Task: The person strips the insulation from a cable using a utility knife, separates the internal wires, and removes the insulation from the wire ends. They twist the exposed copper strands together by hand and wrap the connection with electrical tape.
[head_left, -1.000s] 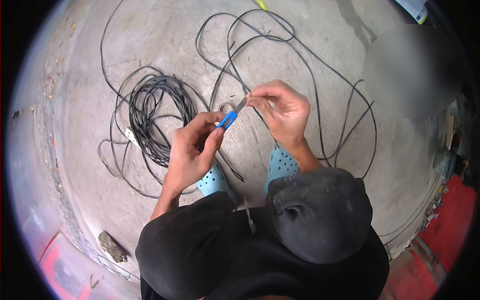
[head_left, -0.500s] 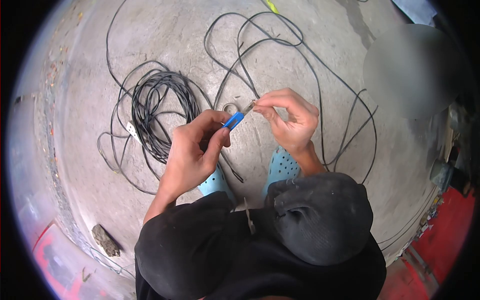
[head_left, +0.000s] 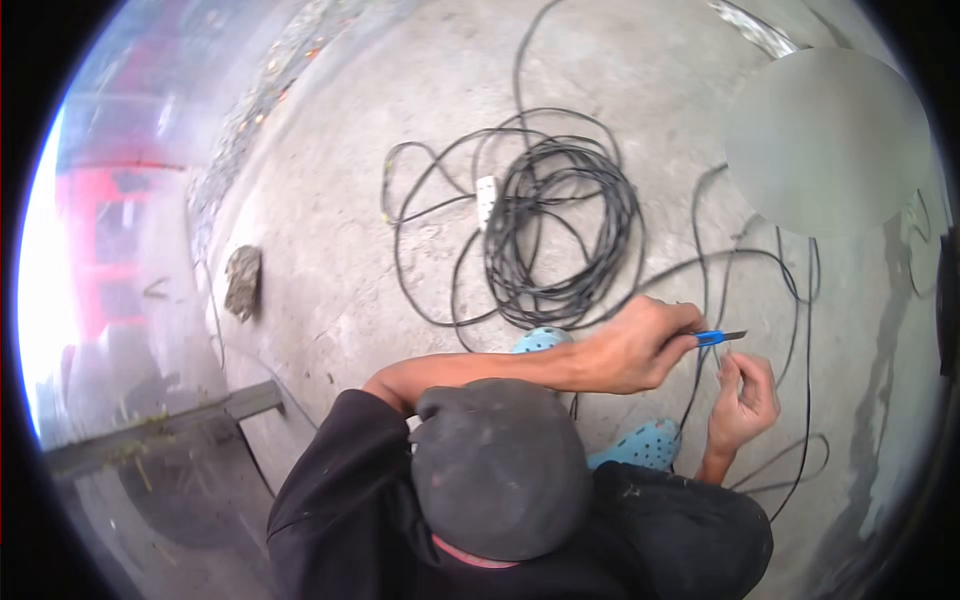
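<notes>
My left hand [head_left: 640,345] is closed around a blue utility knife [head_left: 711,338], its blade sticking out to the right. Just below the blade, the thumb and fingers of my right hand [head_left: 745,402] pinch together at a thin pale wire [head_left: 729,350], mostly hidden by the fingertips. Loose black cable [head_left: 697,230] runs over the floor behind both hands. A large coil of the same kind of cable [head_left: 622,225] lies beyond my left hand, with a white power strip [head_left: 487,205] at its left side.
My light blue clogs [head_left: 645,446] stand on the concrete floor [head_left: 340,180] below the hands. A rough stone [head_left: 243,283] lies at the left, above a metal bar [head_left: 262,400]. A grey blurred disc [head_left: 827,142] covers the upper right of the view.
The view has swung left, so the coil and both hands appear farther right. The knife stays in my left hand; my right fingertips have moved from the blade's tip to just below it.
</notes>
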{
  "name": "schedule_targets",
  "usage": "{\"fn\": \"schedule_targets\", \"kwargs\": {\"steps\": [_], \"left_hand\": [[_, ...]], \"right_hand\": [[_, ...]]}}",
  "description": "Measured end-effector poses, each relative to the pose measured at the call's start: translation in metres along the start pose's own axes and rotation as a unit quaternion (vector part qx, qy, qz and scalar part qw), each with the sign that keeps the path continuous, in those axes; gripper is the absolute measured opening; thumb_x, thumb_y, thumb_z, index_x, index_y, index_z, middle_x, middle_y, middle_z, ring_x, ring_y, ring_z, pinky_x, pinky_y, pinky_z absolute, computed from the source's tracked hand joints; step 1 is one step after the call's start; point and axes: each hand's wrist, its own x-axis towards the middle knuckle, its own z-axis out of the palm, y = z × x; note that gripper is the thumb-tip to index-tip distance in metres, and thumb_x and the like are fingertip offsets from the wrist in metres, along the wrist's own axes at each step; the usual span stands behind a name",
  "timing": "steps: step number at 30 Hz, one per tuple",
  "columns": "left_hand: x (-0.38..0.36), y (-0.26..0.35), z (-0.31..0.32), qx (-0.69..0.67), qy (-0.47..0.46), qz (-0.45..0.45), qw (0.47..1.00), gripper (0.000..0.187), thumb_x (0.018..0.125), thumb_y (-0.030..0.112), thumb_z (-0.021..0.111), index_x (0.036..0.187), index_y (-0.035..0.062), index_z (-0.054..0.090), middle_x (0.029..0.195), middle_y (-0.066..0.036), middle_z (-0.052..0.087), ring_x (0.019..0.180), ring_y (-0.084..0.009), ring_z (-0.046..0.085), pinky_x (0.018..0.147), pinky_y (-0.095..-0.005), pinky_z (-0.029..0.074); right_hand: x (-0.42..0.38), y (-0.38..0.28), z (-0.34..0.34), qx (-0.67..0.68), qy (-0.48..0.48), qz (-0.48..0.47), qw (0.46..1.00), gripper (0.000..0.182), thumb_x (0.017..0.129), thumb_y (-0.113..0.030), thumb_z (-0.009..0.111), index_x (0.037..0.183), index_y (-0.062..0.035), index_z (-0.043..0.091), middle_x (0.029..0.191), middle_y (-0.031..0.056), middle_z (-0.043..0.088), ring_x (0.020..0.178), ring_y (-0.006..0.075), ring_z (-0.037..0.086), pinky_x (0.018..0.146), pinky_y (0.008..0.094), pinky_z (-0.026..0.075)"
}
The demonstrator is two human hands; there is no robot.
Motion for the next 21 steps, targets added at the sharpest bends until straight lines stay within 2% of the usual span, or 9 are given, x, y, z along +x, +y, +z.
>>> {"fn": "schedule_targets", "kwargs": {"steps": [1, 3, 5, 7, 8, 11, 16, 19, 21], "left_hand": [[0.002, -0.006, -0.003, 0.002, 0.051, 0.014, 0.999, 0.016, 0.092, 0.002, 0.064, 0.107, -0.003, 0.065, 0.07, -0.013, 0.064, 0.057, -0.0189, 0.061, 0.053, -0.0343, 0.046], [0.016, 0.001, -0.032, -0.004, 0.171, 0.014, 0.985, 0.017, 0.093, 0.004, 0.063, 0.108, -0.0044, 0.063, 0.069, -0.013, 0.063, 0.055, -0.0174, 0.058, 0.052, -0.0329, 0.044], [0.016, 0.001, -0.058, -0.015, 0.244, -0.047, 0.969, 0.016, 0.095, 0.006, 0.061, 0.107, -0.004, 0.064, 0.071, -0.014, 0.064, 0.056, -0.0191, 0.057, 0.053, -0.032, 0.044], [0.006, -0.029, -0.062, 0.017, 0.211, -0.048, 0.976, 0.017, 0.094, 0.007, 0.062, 0.107, -0.0041, 0.064, 0.073, -0.017, 0.065, 0.059, -0.0261, 0.061, 0.057, -0.0361, 0.047], [-0.002, -0.049, -0.054, 0.034, 0.174, -0.07, 0.982, 0.018, 0.093, 0.009, 0.063, 0.106, -0.0043, 0.063, 0.075, -0.02, 0.067, 0.063, -0.0344, 0.064, 0.061, -0.0408, 0.049], [-0.014, -0.08, -0.024, 0.077, 0.073, -0.12, 0.987, 0.014, 0.093, 0.009, 0.063, 0.103, -0.0015, 0.064, 0.073, -0.021, 0.066, 0.066, -0.0407, 0.064, 0.062, -0.0466, 0.049], [0.009, -0.096, 0.015, 0.107, 0.028, -0.085, 0.99, 0.018, 0.092, 0.013, 0.065, 0.103, -0.0008, 0.062, 0.078, -0.02, 0.066, 0.073, -0.0404, 0.065, 0.067, -0.0489, 0.05], [0.019, -0.087, 0.025, 0.245, -0.001, 0.064, 0.967, 0.019, 0.092, 0.014, 0.066, 0.104, -0.0008, 0.062, 0.094, -0.02, 0.068, 0.086, -0.0379, 0.066, 0.076, -0.0467, 0.052], [0.027, -0.074, 0.024, 0.087, 0.014, 0.083, 0.993, 0.022, 0.093, 0.013, 0.065, 0.107, -0.0032, 0.063, 0.104, -0.019, 0.068, 0.094, -0.0346, 0.066, 0.08, -0.0445, 0.053]], "right_hand": [[-0.005, 0.001, 0.003, -0.057, -0.073, -0.057, 0.994, 0.012, 0.088, 0.014, 0.068, 0.098, 0.0066, 0.066, 0.09, 0.0089, 0.064, 0.074, 0.0122, 0.059, 0.065, 0.0251, 0.05], [-0.02, 0.011, 0.008, -0.036, -0.13, -0.006, 0.991, 0.014, 0.085, 0.014, 0.07, 0.095, 0.0045, 0.068, 0.087, 0.0101, 0.065, 0.072, 0.0153, 0.059, 0.065, 0.0269, 0.051], [-0.028, 0.029, -0.002, 0.02, -0.096, 0.086, 0.991, 0.013, 0.088, 0.012, 0.067, 0.099, 0.0064, 0.068, 0.09, 0.0097, 0.064, 0.074, 0.0149, 0.059, 0.065, 0.0266, 0.051], [-0.024, 0.03, -0.008, 0.056, -0.023, 0.207, 0.977, 0.014, 0.093, 0.011, 0.062, 0.106, 0.0092, 0.068, 0.094, 0.0106, 0.063, 0.075, 0.0151, 0.059, 0.066, 0.0264, 0.051], [-0.019, 0.032, -0.01, 0.028, -0.051, 0.161, 0.985, 0.015, 0.094, 0.011, 0.061, 0.107, 0.0098, 0.067, 0.094, 0.0109, 0.063, 0.075, 0.0152, 0.059, 0.067, 0.0266, 0.052], [0.001, 0.04, -0.016, -0.037, -0.091, 0.056, 0.994, 0.017, 0.095, 0.011, 0.059, 0.109, 0.0109, 0.067, 0.095, 0.0118, 0.063, 0.075, 0.0154, 0.059, 0.067, 0.0271, 0.052], [0.016, 0.028, -0.009, -0.035, -0.089, 0.042, 0.995, 0.017, 0.095, 0.012, 0.058, 0.109, 0.0107, 0.067, 0.096, 0.012, 0.063, 0.077, 0.016, 0.06, 0.067, 0.0279, 0.053], [0.019, 0.024, -0.01, -0.006, -0.073, 0.058, 0.996, 0.016, 0.095, 0.01, 0.06, 0.109, 0.0107, 0.067, 0.096, 0.0114, 0.063, 0.08, 0.0166, 0.06, 0.071, 0.0282, 0.053], [0.021, 0.022, -0.008, 0.024, -0.059, 0.079, 0.995, 0.015, 0.095, 0.008, 0.062, 0.109, 0.0107, 0.067, 0.097, 0.0107, 0.063, 0.083, 0.0167, 0.06, 0.074, 0.0281, 0.052]]}}
